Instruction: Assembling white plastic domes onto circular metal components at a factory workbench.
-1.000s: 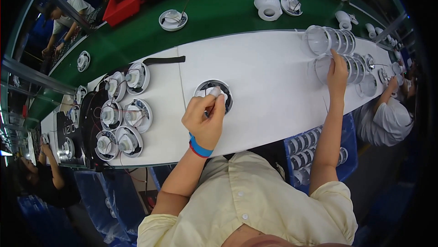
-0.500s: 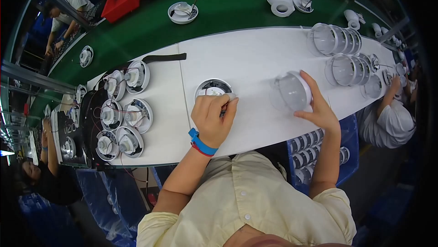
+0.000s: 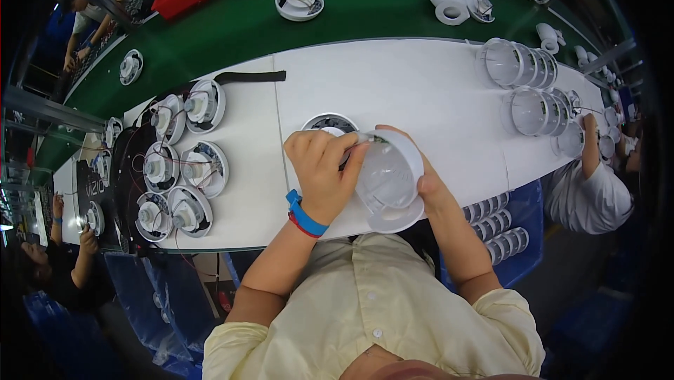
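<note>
My right hand (image 3: 426, 185) holds a translucent white lamp cover (image 3: 388, 175), a cup shape with a flat rim, tilted on its side. It touches the round white lamp base (image 3: 325, 124) lying on the white table (image 3: 414, 92). My left hand (image 3: 325, 167) rests on that base with fingers curled, pinching a thin wire at the cover's mouth. A blue wristband is on my left wrist.
Several round lamp bases (image 3: 181, 168) with wires lie at the left on the table and a black mat. Stacks of clear covers (image 3: 525, 83) stand at the right. A green conveyor belt (image 3: 365, 8) behind carries more parts. Other people work at left and right.
My right hand reached to the stacks at the right, took one cover and carried it left to the base under my left hand.
</note>
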The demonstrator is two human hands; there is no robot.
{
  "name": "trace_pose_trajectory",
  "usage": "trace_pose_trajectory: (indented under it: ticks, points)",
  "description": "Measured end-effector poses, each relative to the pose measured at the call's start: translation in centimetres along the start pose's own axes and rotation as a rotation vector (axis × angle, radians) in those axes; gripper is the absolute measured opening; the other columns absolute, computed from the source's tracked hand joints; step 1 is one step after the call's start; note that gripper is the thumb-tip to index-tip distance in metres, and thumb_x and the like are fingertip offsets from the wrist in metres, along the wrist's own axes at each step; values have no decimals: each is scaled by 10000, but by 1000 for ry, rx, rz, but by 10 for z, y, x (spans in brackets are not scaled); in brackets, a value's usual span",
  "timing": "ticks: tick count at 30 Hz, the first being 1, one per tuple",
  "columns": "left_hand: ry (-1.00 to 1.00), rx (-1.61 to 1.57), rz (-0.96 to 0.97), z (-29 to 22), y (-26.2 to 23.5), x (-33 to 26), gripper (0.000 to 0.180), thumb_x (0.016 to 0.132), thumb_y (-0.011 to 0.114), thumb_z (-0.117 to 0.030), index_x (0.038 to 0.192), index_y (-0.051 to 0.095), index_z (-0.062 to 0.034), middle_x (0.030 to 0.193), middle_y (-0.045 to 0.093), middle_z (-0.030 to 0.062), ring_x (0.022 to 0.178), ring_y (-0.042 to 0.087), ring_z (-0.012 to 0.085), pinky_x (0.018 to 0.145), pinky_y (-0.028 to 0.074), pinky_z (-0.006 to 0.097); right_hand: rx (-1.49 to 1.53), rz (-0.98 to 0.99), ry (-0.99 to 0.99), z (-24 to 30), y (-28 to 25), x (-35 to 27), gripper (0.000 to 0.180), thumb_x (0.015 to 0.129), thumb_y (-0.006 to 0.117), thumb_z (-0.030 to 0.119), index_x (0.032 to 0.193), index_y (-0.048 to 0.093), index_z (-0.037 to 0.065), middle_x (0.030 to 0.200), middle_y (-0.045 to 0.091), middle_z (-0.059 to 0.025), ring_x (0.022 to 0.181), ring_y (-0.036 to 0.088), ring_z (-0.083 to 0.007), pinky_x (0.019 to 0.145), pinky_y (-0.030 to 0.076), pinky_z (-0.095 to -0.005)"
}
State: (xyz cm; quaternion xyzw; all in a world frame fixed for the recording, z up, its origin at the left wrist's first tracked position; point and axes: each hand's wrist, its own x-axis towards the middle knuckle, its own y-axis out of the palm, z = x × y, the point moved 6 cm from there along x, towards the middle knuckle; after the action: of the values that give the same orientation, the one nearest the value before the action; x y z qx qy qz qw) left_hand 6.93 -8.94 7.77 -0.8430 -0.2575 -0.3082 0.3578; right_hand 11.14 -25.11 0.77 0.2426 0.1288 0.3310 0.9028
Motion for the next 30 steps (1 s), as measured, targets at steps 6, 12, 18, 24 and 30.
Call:
trace_pose_trajectory:
  ticks: [6, 12, 18, 24, 30]
  points:
    - [129, 88, 14, -7, -3, -1, 163, 745, 787, -184, 871, 689, -152, 787, 512, -11, 855, 487, 205, 881, 338, 414, -27, -20, 34, 9, 15, -3, 1156, 574, 831, 521, 1494, 310, 53, 1337, 503, -120, 1261, 500, -233, 1041, 418, -359]
    - [141, 123, 31, -11, -6, -4, 153, 740, 780, -156, 861, 689, -140, 800, 528, -1, 868, 510, 201, 907, 342, 420, -156, -35, 30, 17, 20, -3, 1135, 570, 822, 530, 1478, 330, 57, 1339, 498, -116, 1253, 502, -234, 1035, 416, -359]
    - [-14, -133, 114, -2, -8, -6, 186, 695, 802, -79, 804, 658, -126, 765, 557, 13, 947, 529, 224, 965, 327, 415, -211, -3, 29, 22, 29, -5, 1134, 564, 817, 534, 1471, 338, 49, 1344, 495, -115, 1272, 484, -232, 1049, 391, -355]
    - [-31, -22, -42, 17, -42, -9, 342, 798, 745, -125, 1101, 619, -32, 1056, 583, 108, 981, 581, 261, 963, 384, 455, -486, -77, -33, 41, 8, -10, 1057, 606, 829, 452, 1463, 357, 51, 1334, 497, -116, 1250, 489, -229, 1047, 380, -346]
    - [-674, -639, 430, 92, -6, -57, 770, 825, 618, 40, 1476, 209, 81, 1362, 486, 238, 1165, 561, 271, 862, 506, 315, -649, -234, -89, 35, 5, -3, 998, 646, 820, 395, 1470, 360, 71, 1324, 494, -123, 1232, 491, -237, 1041, 384, -361]
